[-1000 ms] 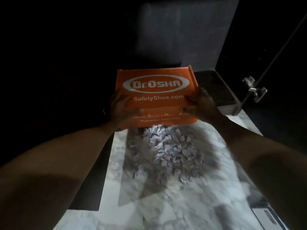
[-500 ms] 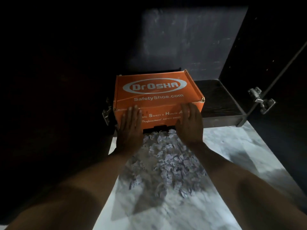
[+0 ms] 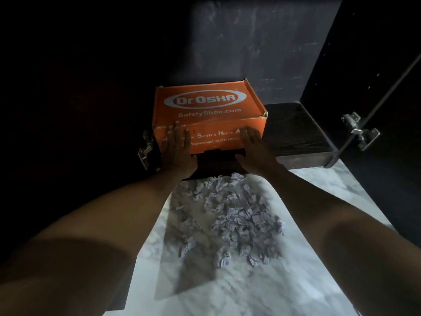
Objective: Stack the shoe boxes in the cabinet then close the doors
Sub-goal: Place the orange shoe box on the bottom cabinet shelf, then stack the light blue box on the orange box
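An orange shoe box (image 3: pixel 205 103) printed "Dr.OSHA SafetyShoe.com" sits on the dark bottom shelf (image 3: pixel 293 131) of the open cabinet, at its left side. My left hand (image 3: pixel 176 149) lies flat against the left part of the box's front face, fingers spread. Flat on the right part of that same face is my right hand (image 3: pixel 255 147). Neither hand grips the box. The cabinet's inside left of the box is too dark to see.
The right cabinet door (image 3: pixel 376 92) stands open with a metal hinge (image 3: pixel 360 131); another hinge (image 3: pixel 145 149) shows at the left. A pile of crumpled paper scraps (image 3: pixel 230 217) lies on the marble floor (image 3: pixel 319 195) before the cabinet.
The box went from held in the air by both hands to resting on the shelf. My hands let go of its sides and now press flat on its front, sliding it further in.
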